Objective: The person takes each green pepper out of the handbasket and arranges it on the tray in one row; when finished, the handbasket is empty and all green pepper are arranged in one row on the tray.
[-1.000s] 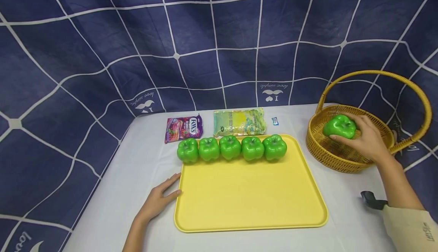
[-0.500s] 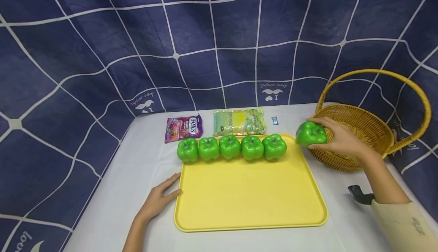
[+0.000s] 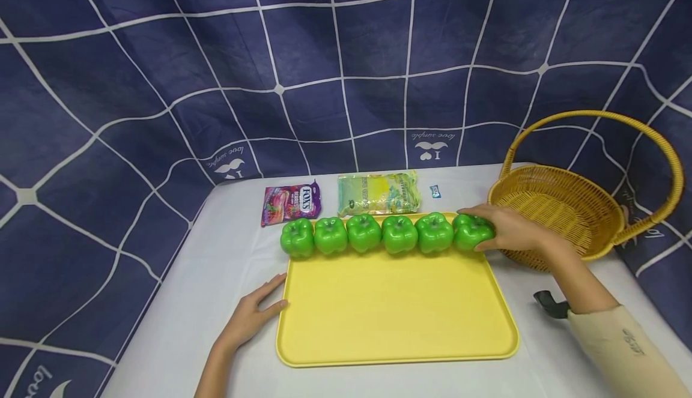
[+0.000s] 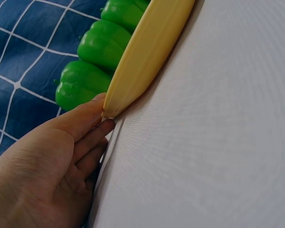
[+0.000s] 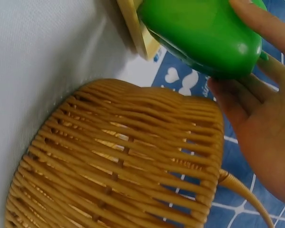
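Observation:
My right hand (image 3: 510,230) grips a green bell pepper (image 3: 469,232) between thumb and fingers, at the right end of a row of several like peppers (image 3: 400,234). The row runs along the far edge of a yellow tray (image 3: 397,308). In the right wrist view the held pepper (image 5: 204,35) is at the tray's corner, with the thumb on one side and fingers on the other. My left hand (image 3: 250,316) lies at the tray's left edge, fingers extended and touching the rim. The left wrist view shows its fingertips at the tray rim (image 4: 147,57).
A wicker basket (image 3: 546,206) with a tall arched handle stands at the right, beside my right forearm. Behind the tray lie a purple Fox's candy bag (image 3: 291,203), a green-yellow packet (image 3: 378,192) and a tiny blue sachet (image 3: 435,191). A dark blue checked cloth hangs behind.
My right hand has carried the green bell pepper out of the basket, leftward to the right end of the row on the tray. The left hand has stayed still.

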`<state>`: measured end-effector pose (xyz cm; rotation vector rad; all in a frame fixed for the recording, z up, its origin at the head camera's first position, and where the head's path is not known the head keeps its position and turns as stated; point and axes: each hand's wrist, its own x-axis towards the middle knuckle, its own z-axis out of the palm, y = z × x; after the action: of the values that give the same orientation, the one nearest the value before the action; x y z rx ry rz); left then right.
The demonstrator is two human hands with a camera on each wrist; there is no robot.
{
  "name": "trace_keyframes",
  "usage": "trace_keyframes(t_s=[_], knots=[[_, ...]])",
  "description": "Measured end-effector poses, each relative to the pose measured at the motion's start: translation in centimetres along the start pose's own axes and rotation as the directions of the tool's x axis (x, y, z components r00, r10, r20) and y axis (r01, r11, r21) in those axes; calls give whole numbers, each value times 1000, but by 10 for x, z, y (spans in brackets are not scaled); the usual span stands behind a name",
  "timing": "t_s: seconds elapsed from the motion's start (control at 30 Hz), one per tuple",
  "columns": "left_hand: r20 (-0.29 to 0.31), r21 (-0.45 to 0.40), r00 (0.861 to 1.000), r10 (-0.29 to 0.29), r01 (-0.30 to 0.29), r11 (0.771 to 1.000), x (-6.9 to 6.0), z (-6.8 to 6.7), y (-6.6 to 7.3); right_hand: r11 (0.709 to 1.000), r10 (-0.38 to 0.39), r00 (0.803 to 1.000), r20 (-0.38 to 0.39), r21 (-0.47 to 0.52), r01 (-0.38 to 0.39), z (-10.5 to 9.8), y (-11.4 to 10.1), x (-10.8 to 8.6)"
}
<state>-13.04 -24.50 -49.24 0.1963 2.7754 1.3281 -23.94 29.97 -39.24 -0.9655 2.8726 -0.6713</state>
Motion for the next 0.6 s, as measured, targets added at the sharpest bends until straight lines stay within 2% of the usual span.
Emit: trace_keyframes(t_s=[0.6], knots=[[3, 0, 1000, -6, 6, 1000, 1, 0, -2, 999, -12, 998, 61, 50, 9, 5, 0, 5]])
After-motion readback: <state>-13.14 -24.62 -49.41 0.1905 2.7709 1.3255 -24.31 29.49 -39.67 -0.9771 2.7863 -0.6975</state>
